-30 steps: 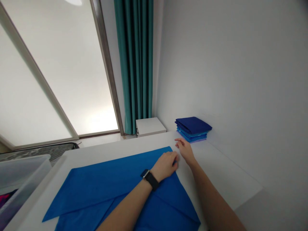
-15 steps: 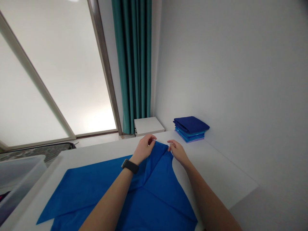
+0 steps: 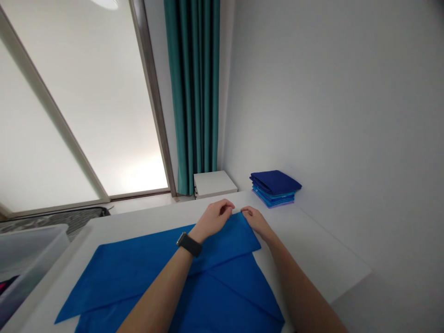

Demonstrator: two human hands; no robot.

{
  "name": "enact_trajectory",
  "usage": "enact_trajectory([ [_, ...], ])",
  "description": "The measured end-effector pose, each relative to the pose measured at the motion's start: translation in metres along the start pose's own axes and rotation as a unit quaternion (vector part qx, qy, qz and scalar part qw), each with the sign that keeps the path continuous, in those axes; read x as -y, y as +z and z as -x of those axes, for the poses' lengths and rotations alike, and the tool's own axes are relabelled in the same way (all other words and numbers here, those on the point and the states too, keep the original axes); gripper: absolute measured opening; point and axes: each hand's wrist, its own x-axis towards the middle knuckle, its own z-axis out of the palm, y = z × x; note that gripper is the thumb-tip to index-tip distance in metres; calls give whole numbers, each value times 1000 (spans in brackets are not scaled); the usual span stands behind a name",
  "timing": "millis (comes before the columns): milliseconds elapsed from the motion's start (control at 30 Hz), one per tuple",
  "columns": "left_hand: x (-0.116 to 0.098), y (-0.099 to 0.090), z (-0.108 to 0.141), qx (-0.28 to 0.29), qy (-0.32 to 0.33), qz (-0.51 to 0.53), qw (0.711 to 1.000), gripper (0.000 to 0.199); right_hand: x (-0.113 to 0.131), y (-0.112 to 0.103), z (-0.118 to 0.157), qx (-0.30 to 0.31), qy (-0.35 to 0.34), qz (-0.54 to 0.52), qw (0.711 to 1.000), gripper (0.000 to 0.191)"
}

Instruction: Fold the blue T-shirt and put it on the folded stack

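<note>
A large blue cloth [image 3: 229,300], perhaps a garment, lies partly folded on the white table. Its far strip is turned over in a long band, with a pointed end at the right. My left hand [image 3: 215,217], a dark watch on its wrist, has finger and thumb closed at the cloth's far edge. Close by on the right, my right hand [image 3: 255,219] pinches the far right corner of the band. My forearms cover part of the cloth, and its near side runs out of view.
Folded blue cloths stand in a stack [image 3: 275,187] at the table's back right, by the wall. A translucent plastic bin [image 3: 38,259] is at the left. Behind the white table [image 3: 312,249] are a small white cabinet [image 3: 215,184] and a green curtain [image 3: 194,92].
The cloth's far right end now lies flatter, its pointed flap spread to the right. My right hand has closed on the corner. My left hand has shifted slightly right.
</note>
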Motion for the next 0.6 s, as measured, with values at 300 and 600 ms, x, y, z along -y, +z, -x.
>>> enact_trajectory([
  [300,-11,41,39,126,132,-310,933,25,-1,-1,-10,27,23,-9,999,24],
  [600,-3,69,84,147,191,-303,922,37,-5,2,-26,31,43,-13,998,29],
])
